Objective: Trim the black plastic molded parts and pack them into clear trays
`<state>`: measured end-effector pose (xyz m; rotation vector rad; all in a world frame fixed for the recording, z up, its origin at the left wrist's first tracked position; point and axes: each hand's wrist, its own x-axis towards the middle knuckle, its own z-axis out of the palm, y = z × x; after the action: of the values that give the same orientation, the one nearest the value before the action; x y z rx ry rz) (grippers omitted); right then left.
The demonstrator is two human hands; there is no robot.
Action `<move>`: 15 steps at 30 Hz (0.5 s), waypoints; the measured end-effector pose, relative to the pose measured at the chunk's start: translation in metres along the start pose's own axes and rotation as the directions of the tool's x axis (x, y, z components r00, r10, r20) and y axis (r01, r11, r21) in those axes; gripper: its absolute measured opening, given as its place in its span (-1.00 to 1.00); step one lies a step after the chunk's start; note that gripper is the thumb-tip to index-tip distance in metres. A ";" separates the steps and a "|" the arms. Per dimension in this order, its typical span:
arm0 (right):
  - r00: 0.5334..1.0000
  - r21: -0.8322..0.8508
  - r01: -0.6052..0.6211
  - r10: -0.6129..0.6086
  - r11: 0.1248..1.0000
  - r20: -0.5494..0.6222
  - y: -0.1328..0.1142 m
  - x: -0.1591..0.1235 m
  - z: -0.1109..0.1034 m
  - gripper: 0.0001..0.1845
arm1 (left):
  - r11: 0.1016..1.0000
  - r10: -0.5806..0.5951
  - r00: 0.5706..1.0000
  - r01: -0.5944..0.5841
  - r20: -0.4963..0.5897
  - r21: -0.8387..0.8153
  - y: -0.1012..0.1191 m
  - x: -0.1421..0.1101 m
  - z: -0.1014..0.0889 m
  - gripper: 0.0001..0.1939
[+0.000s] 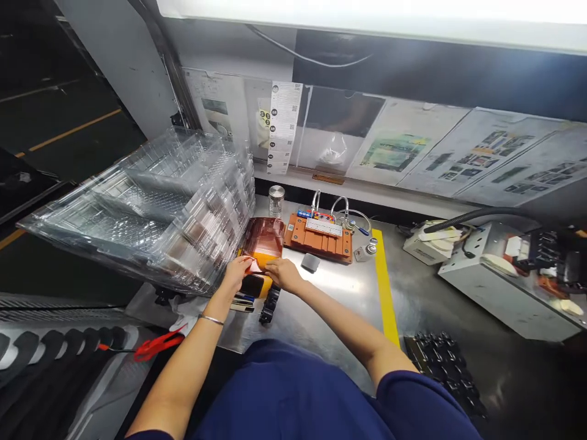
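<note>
Clock read from the hands, 12 straight away from the wearer. Nearest: navy cloth shirt [293,391], black moulded plastic blocks [447,370] with a bumpy, knobbly top at 4, red cord-like item [158,346] at 8. Closer in, a knobbly black plastic strip [270,304] just beside the work at 5 to 6. Main thing: smooth orange-yellow piece [265,287] with a flat dark panel, on the brushed metal bench [339,311], between and under the hands; a glossy translucent dark-red film [266,237] lies at its far side. Long axis of piece plus film runs roughly 6 to 12, leaning toward 1, film end pointing away; front and back of the piece hidden by the hands. Left hand [237,271], thin metal bangle at its wrist, has fingertips at the film's near edge; right hand [283,273], fingers bent, touches the orange-yellow piece. Hands near each other, apart; can't tell if either is clamped. Small matte grey square pad [310,263] at 3. Stack of clear ribbed plastic trays [220,220] at 10. Ridged orange-brown block fixture [318,244] with metal hoses at 2. Glass jar [276,208], shiny metal lid, just past 12.
</note>
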<state>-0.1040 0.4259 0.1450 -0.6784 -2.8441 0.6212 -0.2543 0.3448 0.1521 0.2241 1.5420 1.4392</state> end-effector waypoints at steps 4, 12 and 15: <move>0.963 0.230 -0.084 0.138 0.970 -0.230 -0.013 -0.012 -0.024 -0.76 | 0.962 0.180 0.967 -0.212 0.182 0.173 0.007 -0.017 0.015 -0.82; 0.938 0.470 -0.150 0.275 0.870 -0.210 -0.033 -0.023 -0.075 -0.81 | 0.664 0.386 0.754 -0.627 0.531 0.408 0.031 -0.032 0.037 -0.86; 0.922 0.435 -0.211 0.325 0.875 -0.208 -0.032 -0.029 -0.084 -0.81 | 0.593 0.399 0.661 -0.715 0.636 0.371 0.037 -0.031 0.044 -0.81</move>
<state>-0.0712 0.4170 0.2335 -1.0016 -2.2768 1.0329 -0.2238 0.3630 0.2070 1.5167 1.4835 1.1465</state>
